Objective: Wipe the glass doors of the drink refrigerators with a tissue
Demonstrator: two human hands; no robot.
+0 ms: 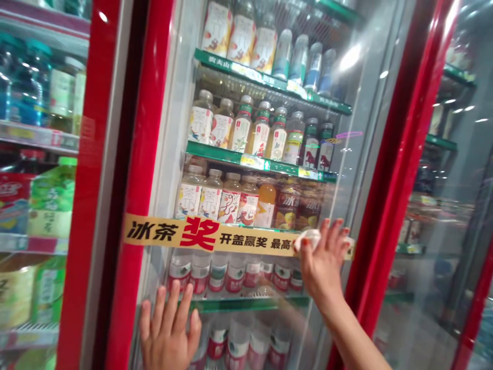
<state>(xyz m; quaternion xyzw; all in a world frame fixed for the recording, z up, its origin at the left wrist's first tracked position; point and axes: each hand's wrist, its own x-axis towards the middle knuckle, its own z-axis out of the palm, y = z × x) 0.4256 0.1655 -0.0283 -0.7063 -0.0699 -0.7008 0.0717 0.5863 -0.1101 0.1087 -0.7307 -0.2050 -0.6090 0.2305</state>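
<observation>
My right hand (323, 257) presses a crumpled white cloth or tissue (308, 239) against the glass door (323, 200), its fingers stretched over the right end of a yellow strip (242, 239) with black and red lettering. The strip runs across the door at a slight slant. Lower left, my left hand (169, 329) is open, fingers spread and palm toward the glass; I cannot tell whether it touches. Behind the door, bottled drinks (242, 128) stand in rows on several shelves.
A red frame post (150, 128) borders the door on the left, and another red post (400, 169) on the right. Further left, a second cooler holds blue-capped bottles (26, 82) and green bottles (54, 200). On the right, another glass-fronted cooler (442, 205) shows more shelves, blurred.
</observation>
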